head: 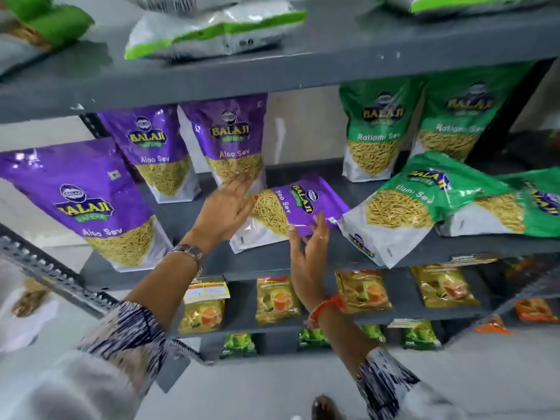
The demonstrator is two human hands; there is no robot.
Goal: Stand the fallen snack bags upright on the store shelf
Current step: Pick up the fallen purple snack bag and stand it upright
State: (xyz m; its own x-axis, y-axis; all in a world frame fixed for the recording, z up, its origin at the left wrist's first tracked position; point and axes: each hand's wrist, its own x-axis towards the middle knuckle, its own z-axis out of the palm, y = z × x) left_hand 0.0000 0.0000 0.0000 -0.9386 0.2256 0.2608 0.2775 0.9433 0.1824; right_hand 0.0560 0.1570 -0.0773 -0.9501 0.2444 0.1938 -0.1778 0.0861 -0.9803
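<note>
The fallen purple bag (288, 210) lies lengthwise left-to-right between the left hand (225, 212) and right hand (309, 253), fingers spread flat against it.

We are reaching both hands to a fallen purple bag (291, 207) lying on a grey shelf (212, 265).
Our left hand (224, 212) is touching its left end; our right hand (309, 253) is cupping its front edge.

Yellow packets (277, 300) on lower shelf (424, 313)
</note>
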